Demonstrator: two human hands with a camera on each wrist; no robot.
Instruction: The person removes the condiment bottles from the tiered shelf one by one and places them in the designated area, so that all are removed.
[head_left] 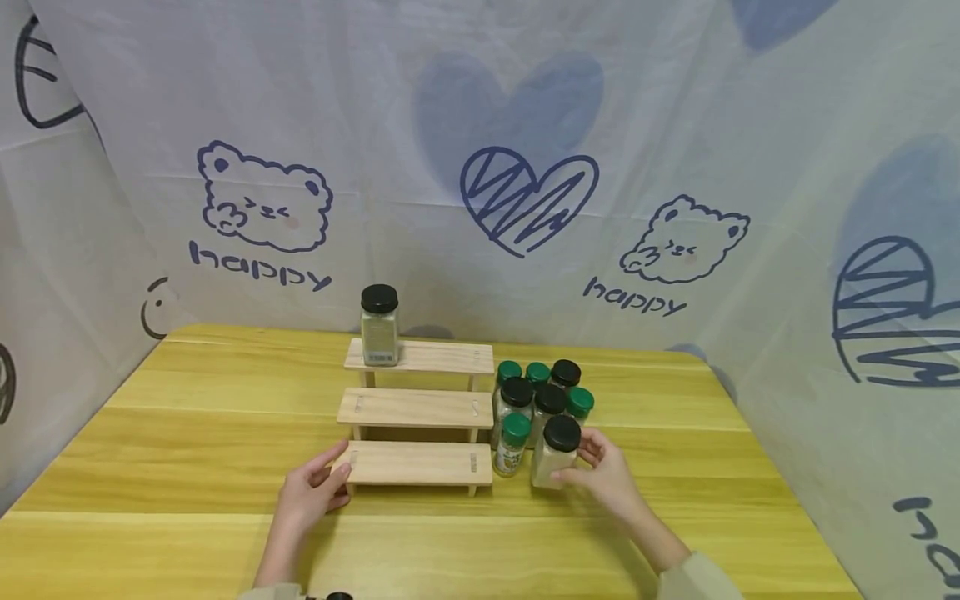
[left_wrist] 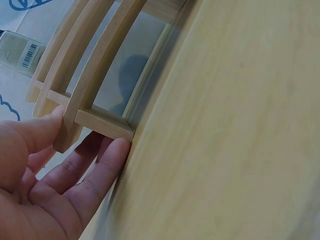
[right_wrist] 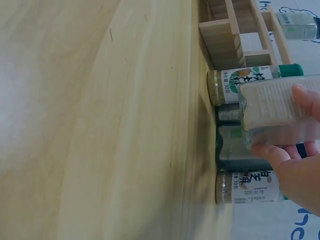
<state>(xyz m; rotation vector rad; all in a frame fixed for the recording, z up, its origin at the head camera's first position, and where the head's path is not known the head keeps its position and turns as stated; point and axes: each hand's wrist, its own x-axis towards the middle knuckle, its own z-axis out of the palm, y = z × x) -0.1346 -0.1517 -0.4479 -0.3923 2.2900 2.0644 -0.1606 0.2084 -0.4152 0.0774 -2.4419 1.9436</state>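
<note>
My right hand (head_left: 609, 482) grips a square glass spice jar (head_left: 553, 463) with a black lid and pale contents, thumb on one side and fingers on the other. In the right wrist view, the base of this held jar (right_wrist: 267, 112) is above the tabletop. On the left, my other hand (head_left: 302, 498) holds the end of the lowest step of a three-tier wooden rack (head_left: 420, 463). In the left wrist view its thumb lies at the step board and its fingers touch the rack's leg (left_wrist: 105, 123). A black-lidded jar (head_left: 380, 329) stands upright on the top step, toward the left.
Right of the rack stands a tight cluster of spice jars with green and black lids, including a small green-lidded jar (head_left: 511, 450) at its front. The wooden table (head_left: 187, 433) ends at a printed cloth backdrop (head_left: 375, 125). A small black object (head_left: 340, 596) shows at the bottom edge.
</note>
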